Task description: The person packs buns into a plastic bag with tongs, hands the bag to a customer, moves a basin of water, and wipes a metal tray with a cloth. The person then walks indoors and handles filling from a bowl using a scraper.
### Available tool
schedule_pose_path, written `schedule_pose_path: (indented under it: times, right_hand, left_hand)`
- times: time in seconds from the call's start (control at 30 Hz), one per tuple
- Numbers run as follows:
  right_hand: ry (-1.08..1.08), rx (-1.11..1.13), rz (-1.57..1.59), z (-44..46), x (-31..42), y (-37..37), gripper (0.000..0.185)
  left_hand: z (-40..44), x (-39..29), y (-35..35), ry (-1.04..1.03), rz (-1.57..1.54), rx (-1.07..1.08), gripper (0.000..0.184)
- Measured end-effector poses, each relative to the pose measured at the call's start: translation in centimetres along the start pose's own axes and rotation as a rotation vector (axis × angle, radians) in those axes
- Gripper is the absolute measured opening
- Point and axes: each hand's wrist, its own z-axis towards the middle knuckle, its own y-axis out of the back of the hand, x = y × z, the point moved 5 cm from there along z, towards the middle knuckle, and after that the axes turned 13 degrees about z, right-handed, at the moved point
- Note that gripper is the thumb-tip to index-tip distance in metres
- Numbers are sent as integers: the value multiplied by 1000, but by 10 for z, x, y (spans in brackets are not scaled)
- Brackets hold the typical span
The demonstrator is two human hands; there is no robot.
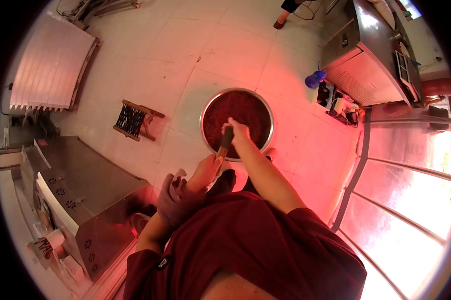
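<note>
Steel gleams around the wide round basin [272, 125], sitting on the pale floor tiles [185, 95] just ahead of the wearer's feet, dark red contents [245, 106] inside! Both hands grasp the wooden stick [221, 153]: right hand [238, 131] closed near its dark-coloured section, over the basin, left hand [204, 172] gripping nearer the body, beside the rim. Which end reaches into the contents, I cannot tell. Mauve cloth [174, 202] hangs around the left wrist. Over to the left, a folding stool [129, 120]; off right, a blue bottle [314, 80] near the metal cabinet [365, 77].
</note>
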Motion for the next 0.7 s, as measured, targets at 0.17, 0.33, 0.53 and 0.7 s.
schedule_pose_path:
  times: [0.17,0.33,0.53,0.7]
  right_hand:
    - [-32,-70,-103,3,32,7,24]
    - [-106,-21,-17,-15,28,2,32]
    - [-209,237,82,-61,30,-10,61]
    - [-328,575,0,-105,17,-25,82]
  left_hand:
    - [2,12,-6,26,-406,104,26]
    - [12,15,-5,106,-866,188,25]
    - [20,-11,-10,254,-1081,338,17]
    - [32,-18,-19,213,-1073,543,15]
